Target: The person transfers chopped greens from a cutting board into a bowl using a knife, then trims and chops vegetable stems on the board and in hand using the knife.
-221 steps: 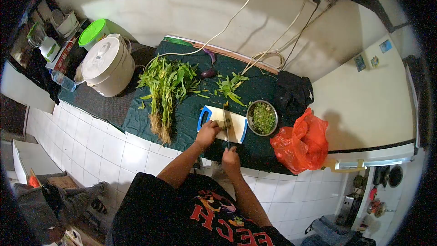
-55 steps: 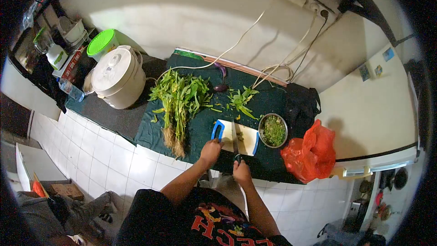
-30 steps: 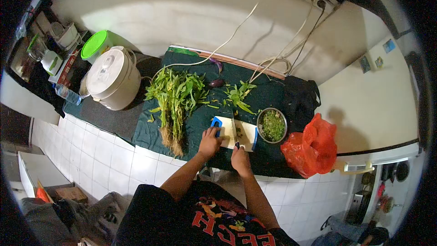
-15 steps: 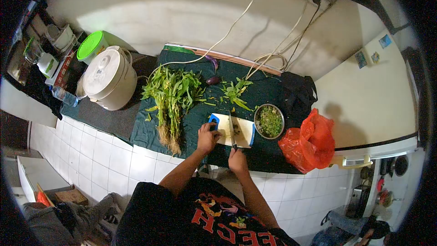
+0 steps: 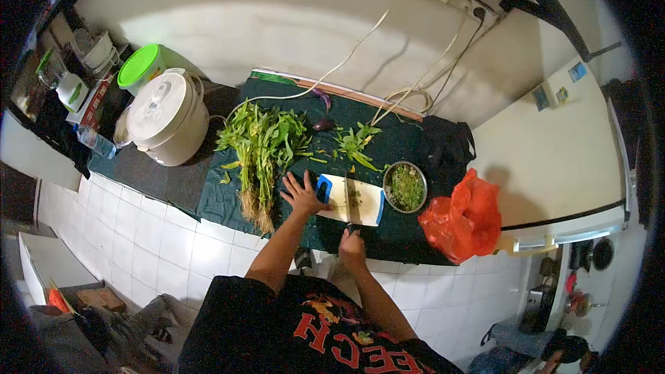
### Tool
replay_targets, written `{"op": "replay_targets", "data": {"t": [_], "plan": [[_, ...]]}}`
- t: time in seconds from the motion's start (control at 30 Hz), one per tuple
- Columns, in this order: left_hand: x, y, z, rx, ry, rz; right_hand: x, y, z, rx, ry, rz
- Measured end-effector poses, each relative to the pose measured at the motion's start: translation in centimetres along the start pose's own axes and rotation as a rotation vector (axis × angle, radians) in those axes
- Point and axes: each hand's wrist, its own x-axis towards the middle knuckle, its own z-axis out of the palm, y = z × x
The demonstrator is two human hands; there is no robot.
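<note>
Gripping: the right hand (image 5: 352, 249), at the lower centre of the frame, was wrapped around the dark handle of a knife (image 5: 348, 201), whose blade pointed up the frame across the board.
Spread fingers: the left hand (image 5: 302, 197) held nothing; it lay left of the board with its fingers fanned apart, the thumb reaching the board's near left corner.
Cutting board: the white board (image 5: 370, 209) with blue ends sat at the centre of the frame on a surface (image 5: 220, 204) covered in dark green cloth; chopped bits (image 5: 355, 198) lay mostly right of the blade.
Metal bowl: the round bowl (image 5: 425, 187) stood just right of the board, filled with chopped greens (image 5: 406, 188).
Leafy bundle: long stems (image 5: 260, 145) with their roots on lay left of centre, leaves up the frame, root ends down.
Loose leaves: a small pile (image 5: 357, 142) was above the board, with a dark purple eggplant (image 5: 323, 125) to its left.
Red plastic bag: it (image 5: 460, 218) slumped right of the bowl, below a black bag (image 5: 443, 145).
Rice cooker: the white pot (image 5: 170, 125) stood at the upper left, lid on, near a green-lidded container (image 5: 138, 66).
</note>
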Motion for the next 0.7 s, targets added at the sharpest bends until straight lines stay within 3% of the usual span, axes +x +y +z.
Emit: {"op": "replay_targets", "data": {"t": [0.03,0.07,0.2,0.3,0.37,0.53,0.63,0.7], "plan": [[0.3,-0.1,-0.3,0.009,-0.023,0.018,0.1,-0.4,-0.1,-0.093,0.075,-0.049],[0.4,-0.2,-0.5,0.043,-0.062,0.014,1.1,-0.3,-0.6,0.039,-0.004,-0.019],[0.7,-0.1,-0.2,0.049,-0.067,0.032,3.6,-0.8,-1.9,0.030,-0.156,0.040],[1.2,0.2,-0.5,0.081,-0.121,-0.020,1.1,-0.9,-0.9,0.092,-0.061,0.019],[1.3,-0.4,0.2,0.042,-0.088,0.025,0.3,-0.4,-0.1,0.176,-0.126,0.139],[1.9,-0.8,1.2,0.071,-0.042,0.030,3.8,-1.3,-2.1,0.099,-0.185,0.020],[2.0,-0.6,1.2,0.080,-0.058,0.004,2.8,-1.4,-2.1,0.140,-0.210,0.129],[1.9,-0.4,1.0,0.081,-0.055,-0.004,0.9,-0.7,-0.8,0.112,-0.181,0.005]]}}
